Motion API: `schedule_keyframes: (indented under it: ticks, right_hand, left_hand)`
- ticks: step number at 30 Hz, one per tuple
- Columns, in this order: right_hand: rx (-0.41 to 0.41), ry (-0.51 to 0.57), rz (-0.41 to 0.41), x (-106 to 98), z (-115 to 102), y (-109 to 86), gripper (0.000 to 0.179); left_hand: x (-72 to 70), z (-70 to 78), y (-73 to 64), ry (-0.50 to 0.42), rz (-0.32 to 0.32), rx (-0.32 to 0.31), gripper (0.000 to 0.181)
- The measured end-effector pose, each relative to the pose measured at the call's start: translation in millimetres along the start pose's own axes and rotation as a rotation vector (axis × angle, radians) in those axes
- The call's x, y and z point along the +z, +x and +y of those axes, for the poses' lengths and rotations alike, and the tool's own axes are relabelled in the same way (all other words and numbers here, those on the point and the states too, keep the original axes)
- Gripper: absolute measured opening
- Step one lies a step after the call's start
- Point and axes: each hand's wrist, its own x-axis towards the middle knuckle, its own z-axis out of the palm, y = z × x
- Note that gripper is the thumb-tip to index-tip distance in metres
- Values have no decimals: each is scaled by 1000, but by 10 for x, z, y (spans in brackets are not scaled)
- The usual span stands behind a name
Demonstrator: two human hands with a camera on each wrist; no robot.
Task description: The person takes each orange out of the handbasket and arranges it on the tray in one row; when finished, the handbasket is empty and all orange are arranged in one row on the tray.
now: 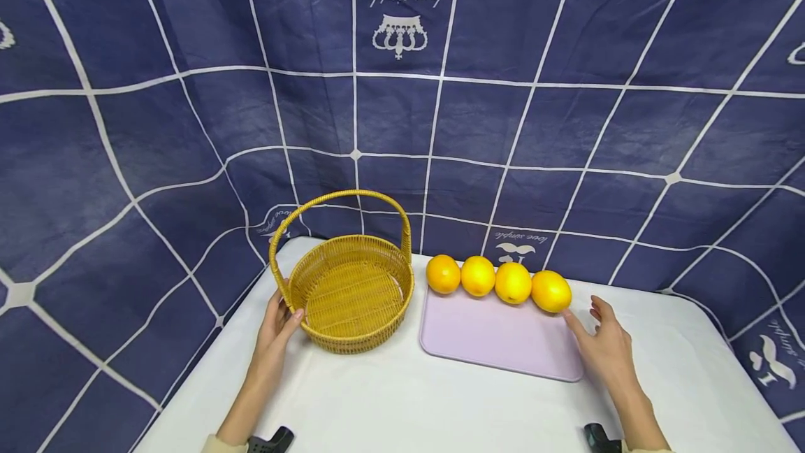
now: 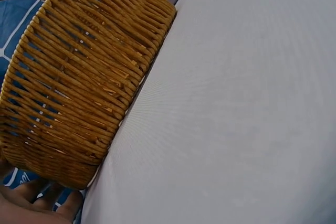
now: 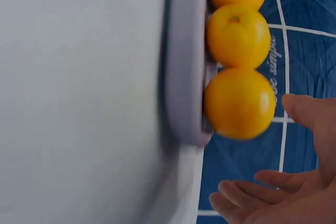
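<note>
A round wicker basket (image 1: 355,344) with a tall arched handle stands on the left of the white table. My left hand (image 1: 273,331) holds its left side, thumb at the rim and fingers around the outer wall. In the left wrist view, fingers (image 2: 44,200) show at the lower end of the woven basket wall (image 2: 79,82). Several oranges sit in a row along the far side of a pale purple tray (image 1: 497,341). Beside the rightmost orange (image 1: 551,291), my right hand (image 1: 606,344) is spread with nothing in it; its thumb tip overlaps that orange's lower edge in the head view.
The white tabletop (image 1: 390,404) extends in front of the basket and tray. A dark blue cloth (image 1: 402,117) with white grid lines hangs behind the table and along both sides. Dark wrist devices (image 1: 272,441) are worn on both forearms.
</note>
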Motion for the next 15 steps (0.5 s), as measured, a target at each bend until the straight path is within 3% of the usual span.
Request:
schedule_keyframes:
  ticks: [9, 12, 15]
  right_hand:
    - [-30, -38, 39, -188, 104, -177, 82]
    - [-95, -79, 21, -255, 159, -257, 81]
    - [-206, -103, -7, -306, 243, -331, 78]
  left_hand:
    - [-38, 72, -3, 86, 45, -2, 71]
    - [-27, 94, -55, 134, 71, 19, 70]
    - [-18, 127, -97, 160, 129, 80, 68]
